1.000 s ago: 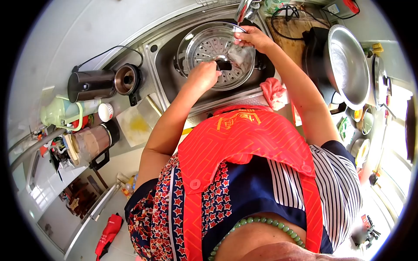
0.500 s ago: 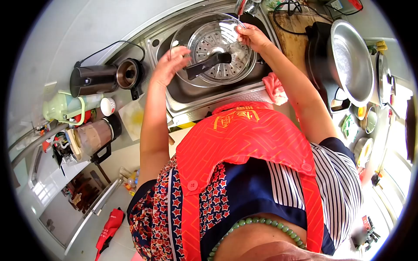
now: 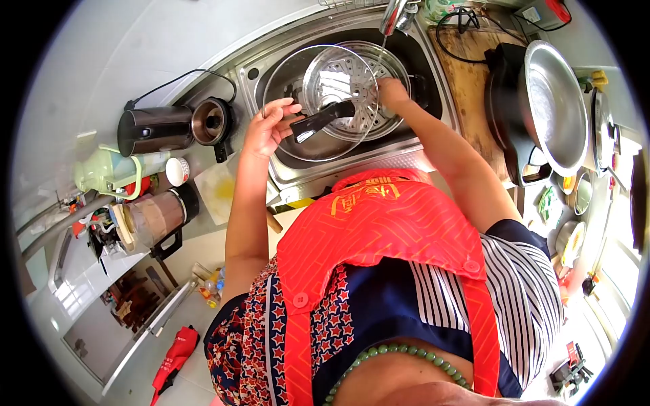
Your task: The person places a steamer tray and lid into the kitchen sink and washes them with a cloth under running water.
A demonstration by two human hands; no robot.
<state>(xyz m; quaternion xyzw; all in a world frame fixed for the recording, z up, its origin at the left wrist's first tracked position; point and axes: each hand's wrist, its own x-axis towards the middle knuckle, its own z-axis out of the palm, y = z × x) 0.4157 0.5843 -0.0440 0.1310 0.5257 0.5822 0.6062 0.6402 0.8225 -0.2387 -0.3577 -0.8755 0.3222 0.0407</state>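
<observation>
A clear glass lid with a long black handle is over the left part of the sink. My left hand grips its left rim, the fingers curled around the edge. Beneath and right of the lid, a round steamer with a slotted metal tray sits in the sink. My right hand reaches into the steamer's right side, its fingertips hidden. A thin stream of water falls from the faucet near that hand.
Right of the sink are a wooden board and a large metal basin on a black appliance. On the left stand a dark kettle, an open metal cup, a white cup and a blender jar.
My left hand has gone from the black handle to the lid's rim. The lid has shifted left and down off the steamer. My right hand has left the lid's rim and moved down into the steamer.
</observation>
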